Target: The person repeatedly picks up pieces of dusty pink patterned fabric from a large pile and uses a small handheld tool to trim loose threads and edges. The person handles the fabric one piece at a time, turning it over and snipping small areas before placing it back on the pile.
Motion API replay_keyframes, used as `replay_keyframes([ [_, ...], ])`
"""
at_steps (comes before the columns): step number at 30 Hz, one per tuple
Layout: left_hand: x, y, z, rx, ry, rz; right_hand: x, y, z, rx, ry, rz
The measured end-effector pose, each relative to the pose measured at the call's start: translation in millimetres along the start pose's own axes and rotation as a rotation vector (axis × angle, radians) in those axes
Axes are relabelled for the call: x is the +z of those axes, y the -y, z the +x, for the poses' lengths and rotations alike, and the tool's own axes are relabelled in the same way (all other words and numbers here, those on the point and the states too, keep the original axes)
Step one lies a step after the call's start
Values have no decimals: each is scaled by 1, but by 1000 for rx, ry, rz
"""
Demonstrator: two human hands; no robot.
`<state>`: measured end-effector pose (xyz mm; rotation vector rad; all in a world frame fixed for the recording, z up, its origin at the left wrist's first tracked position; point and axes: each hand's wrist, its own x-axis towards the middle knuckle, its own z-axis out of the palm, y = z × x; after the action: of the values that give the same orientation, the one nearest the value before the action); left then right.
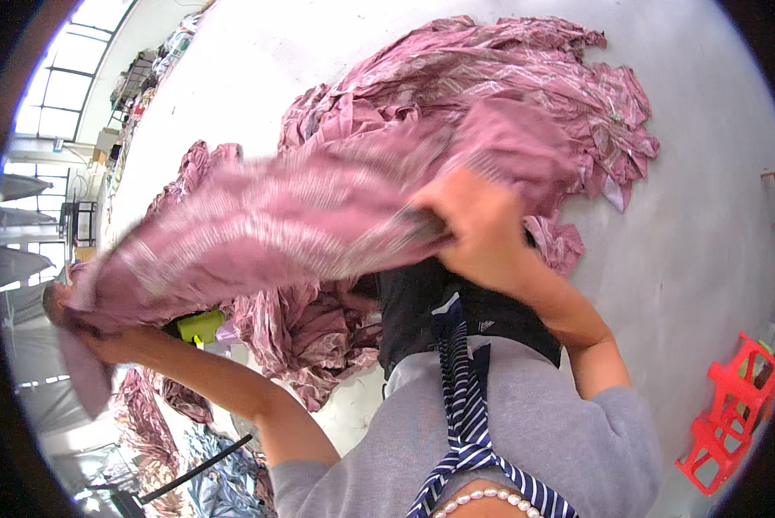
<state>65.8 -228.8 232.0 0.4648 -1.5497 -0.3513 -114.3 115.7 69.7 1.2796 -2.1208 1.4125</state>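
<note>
Stretched between my two hands is a dusty-pink patterned cloth (258,224), smeared by motion. My left hand (85,324) grips one end far out at the left, and a loose flap hangs below it. Near the middle my right hand (474,220) is closed on the other end, with a fold of the cloth rising beyond the knuckles. Behind the held piece lies a big crumpled pile of the same pink fabric (508,78) on the pale floor. Another heap of pink cloth (297,345) lies under my left arm.
Red plastic stools (733,414) stand at the lower right. At the lower left are a pale blue cloth heap (219,470) and a dark bar (198,470). A yellow-green object (200,326) shows beside the left forearm. Windows (68,69) line the far left.
</note>
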Motion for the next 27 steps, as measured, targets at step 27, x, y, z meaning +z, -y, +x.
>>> replay_keyframes([
  [27, 141, -41, -365, -570, 1325, 12, 50, -75, -121, 719, 265, 155],
])
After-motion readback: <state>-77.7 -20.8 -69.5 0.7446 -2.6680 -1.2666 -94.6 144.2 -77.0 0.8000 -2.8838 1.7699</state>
